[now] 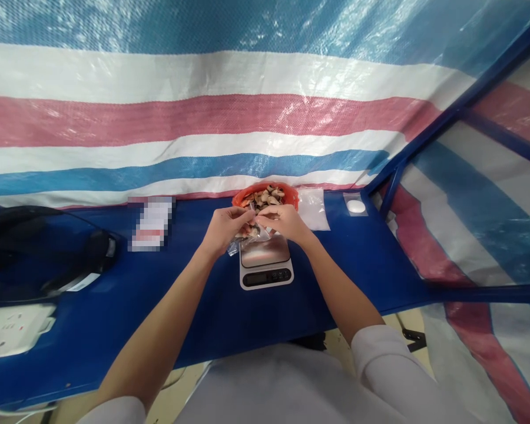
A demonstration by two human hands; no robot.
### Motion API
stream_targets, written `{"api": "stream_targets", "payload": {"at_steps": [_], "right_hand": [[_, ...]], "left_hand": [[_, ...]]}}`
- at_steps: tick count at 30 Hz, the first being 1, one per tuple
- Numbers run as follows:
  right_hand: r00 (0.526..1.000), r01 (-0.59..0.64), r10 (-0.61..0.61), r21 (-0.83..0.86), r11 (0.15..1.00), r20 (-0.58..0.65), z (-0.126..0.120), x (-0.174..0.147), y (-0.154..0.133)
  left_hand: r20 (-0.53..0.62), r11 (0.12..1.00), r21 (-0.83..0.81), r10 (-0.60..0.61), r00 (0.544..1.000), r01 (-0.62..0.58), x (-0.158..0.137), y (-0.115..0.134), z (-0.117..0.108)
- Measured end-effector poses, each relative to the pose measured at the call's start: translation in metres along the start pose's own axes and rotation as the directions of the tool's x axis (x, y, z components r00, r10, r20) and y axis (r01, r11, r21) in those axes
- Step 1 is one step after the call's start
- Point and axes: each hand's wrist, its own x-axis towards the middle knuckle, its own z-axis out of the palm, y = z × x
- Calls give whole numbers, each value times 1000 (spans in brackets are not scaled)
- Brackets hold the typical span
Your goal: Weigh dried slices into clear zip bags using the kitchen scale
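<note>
Between my two hands is a small clear plastic bag (248, 231) with brownish dried pieces inside. My left hand (227, 227) pinches the bag's top edge from the left. From the right, my right hand (285, 221) pinches the same edge, the fingertips of both hands close together. Below the bag sits a kitchen scale (266, 253) with a shiny plate and a dark display. Just behind my hands stands an orange-red basket (295, 197), heaped with dried pieces (267, 197) that look like sliced mushrooms.
Clear empty-looking bags (312, 209) lie right of the basket, and a small bag with a white round item (355, 204) farther right. A blurred packet (152, 224), a black headset (99, 253) and a white power strip (15, 330) are on the blue table (221, 324)'s left. Striped sheeting (203, 121) rises behind.
</note>
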Motion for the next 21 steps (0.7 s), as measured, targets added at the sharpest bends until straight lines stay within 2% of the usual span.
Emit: {"api": "stream_targets", "payload": {"at_steps": [9, 16, 21], "right_hand": [[998, -25, 26, 10, 1000, -60, 0, 0, 10], [970, -26, 22, -11, 1000, -243, 9, 2, 13], [961, -25, 33, 34, 999, -273, 14, 3, 10]], "left_hand": [[67, 999, 28, -41, 997, 39, 4, -3, -4], [54, 993, 115, 3, 999, -9, 7, 1, -5], [53, 989, 146, 11, 999, -18, 8, 5, -7]]}}
